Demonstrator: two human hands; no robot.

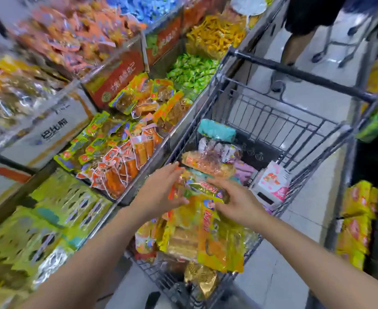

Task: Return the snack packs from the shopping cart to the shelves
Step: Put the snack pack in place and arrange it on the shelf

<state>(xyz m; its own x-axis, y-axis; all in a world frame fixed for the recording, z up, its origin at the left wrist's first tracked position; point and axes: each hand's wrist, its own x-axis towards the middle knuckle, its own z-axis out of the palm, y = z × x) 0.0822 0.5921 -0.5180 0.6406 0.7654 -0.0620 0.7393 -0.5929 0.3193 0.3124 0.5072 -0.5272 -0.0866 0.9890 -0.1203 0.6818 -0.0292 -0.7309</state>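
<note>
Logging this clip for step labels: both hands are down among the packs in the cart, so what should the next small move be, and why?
Probably close both hands on one pack and lift it out. The left hand and right hand lie on the yellow snack packs piled in the shopping cart, fingers spread, nothing lifted clear yet. The shelf bins sit directly to the left, so a lifted pack can swing there.

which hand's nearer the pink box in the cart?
Right. The right hand sits on the snack pile just left of the pink box; the left hand is farther left, by the cart's left wall.
</note>
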